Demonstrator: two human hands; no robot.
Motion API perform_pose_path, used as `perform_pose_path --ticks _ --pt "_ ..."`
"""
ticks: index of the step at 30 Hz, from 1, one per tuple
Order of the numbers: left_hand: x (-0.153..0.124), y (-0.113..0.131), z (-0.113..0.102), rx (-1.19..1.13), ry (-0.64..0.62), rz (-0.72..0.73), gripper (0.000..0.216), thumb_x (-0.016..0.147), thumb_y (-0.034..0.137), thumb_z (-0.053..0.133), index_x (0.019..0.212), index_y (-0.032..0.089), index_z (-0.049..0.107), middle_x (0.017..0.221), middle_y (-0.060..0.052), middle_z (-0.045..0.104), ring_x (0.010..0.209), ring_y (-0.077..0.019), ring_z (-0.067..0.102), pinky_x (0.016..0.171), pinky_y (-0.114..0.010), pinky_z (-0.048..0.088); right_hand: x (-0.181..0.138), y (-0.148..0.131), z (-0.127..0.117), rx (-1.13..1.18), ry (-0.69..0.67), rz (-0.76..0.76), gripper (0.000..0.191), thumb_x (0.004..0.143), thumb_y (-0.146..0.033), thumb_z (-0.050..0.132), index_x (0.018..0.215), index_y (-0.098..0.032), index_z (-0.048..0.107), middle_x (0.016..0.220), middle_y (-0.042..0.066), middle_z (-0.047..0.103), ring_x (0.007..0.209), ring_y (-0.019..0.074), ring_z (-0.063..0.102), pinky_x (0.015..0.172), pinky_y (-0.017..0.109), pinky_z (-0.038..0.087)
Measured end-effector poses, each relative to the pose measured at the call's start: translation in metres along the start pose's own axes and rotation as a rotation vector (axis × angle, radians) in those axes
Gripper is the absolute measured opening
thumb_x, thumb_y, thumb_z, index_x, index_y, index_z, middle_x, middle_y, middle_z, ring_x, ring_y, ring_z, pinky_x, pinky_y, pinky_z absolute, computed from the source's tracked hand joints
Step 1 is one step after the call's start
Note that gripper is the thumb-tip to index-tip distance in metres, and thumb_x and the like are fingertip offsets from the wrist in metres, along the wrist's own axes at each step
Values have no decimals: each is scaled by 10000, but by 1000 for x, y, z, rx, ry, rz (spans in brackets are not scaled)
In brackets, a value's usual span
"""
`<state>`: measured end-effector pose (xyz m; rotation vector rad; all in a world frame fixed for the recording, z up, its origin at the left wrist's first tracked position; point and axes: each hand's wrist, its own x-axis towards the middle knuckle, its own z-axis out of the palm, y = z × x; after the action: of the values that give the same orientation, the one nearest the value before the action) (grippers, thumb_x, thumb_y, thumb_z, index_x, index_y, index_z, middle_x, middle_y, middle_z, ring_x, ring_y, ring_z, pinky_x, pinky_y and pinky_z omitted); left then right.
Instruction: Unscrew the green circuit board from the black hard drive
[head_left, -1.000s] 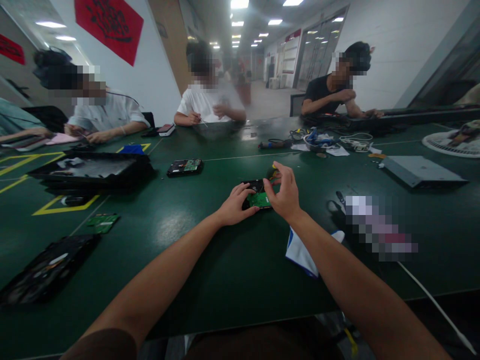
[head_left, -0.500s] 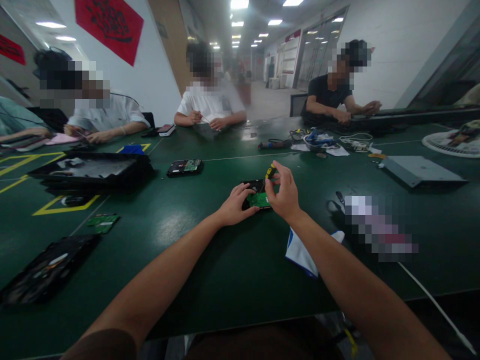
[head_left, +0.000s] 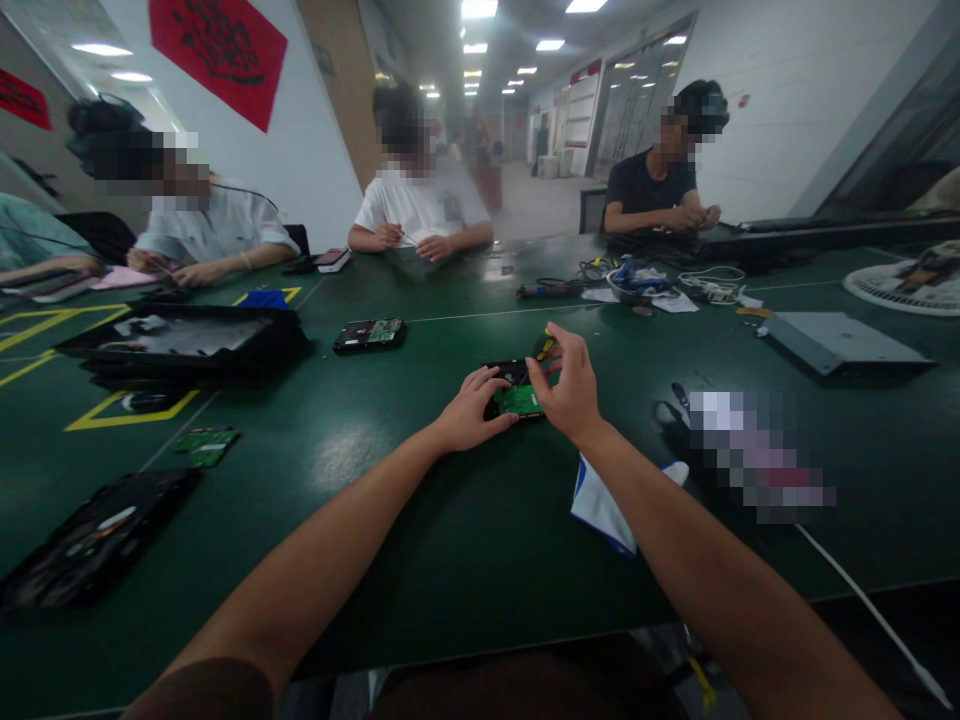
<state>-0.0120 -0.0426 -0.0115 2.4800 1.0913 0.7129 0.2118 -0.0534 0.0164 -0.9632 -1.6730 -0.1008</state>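
The tabletop [head_left: 420, 530] looks smooth and dark green, with a soft sheen that catches a pale patch of light. The circuit board [head_left: 517, 401] has a smooth green face against the duller black casing [head_left: 511, 371]. The tool handle [head_left: 545, 346] looks like yellow and black plastic. The white cloth [head_left: 600, 505] is matt and creased. The grey box [head_left: 840, 338] has the satin look of sheet metal; the black tray [head_left: 276, 338] seems plastic, its grey inside [head_left: 202, 335] faintly shiny. The red sheet [head_left: 247, 90] looks like matt paper, the white cable [head_left: 932, 686] smooth plastic
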Motion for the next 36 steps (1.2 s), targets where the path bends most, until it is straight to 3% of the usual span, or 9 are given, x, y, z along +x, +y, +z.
perform_pose_path --ticks 16,21,27,32,36 --pt "0 0 0 13 10 19 633 917 547 714 1425 199 568 1658 -172 413 1597 -391 273 1299 -612 286 1 -2 0 33 -31 2 616 1018 -288 549 1600 -317 348 1406 142 545 1026 251 671 788 440 694" --pt "0 1 0 26 2 15 634 920 542 712 1435 205 558 1656 -168 419 1597 -393 274 1297 -618 284 1 -2 0 5 4 -7 652 997 -329 618 1593 -314 356 1385 142 542 957 239 669 734 433 692" --pt "0 1 0 30 8 15 640 925 550 705 1442 201 559 1652 -169 422 1597 -393 270 1301 -606 280 1 -2 -1 31 -38 1 648 1016 -282 557 1622 -324 331 1417 145 531 1062 265 675 824 462 698" --pt "0 0 1 22 12 24 633 920 539 714 1432 199 563 1651 -174 424 1597 -392 272 1298 -610 282 0 -2 -1 17 -22 19 643 998 -320 607 1597 -333 373 1378 139 529 984 253 681 771 466 700" --pt "0 0 2 11 20 18 622 912 539 724 1419 215 568 1655 -166 420 1595 -390 281 1294 -620 289 0 -2 -1 34 -39 10 672 1012 -273 555 1637 -343 318 1437 143 511 1083 269 682 857 480 695"
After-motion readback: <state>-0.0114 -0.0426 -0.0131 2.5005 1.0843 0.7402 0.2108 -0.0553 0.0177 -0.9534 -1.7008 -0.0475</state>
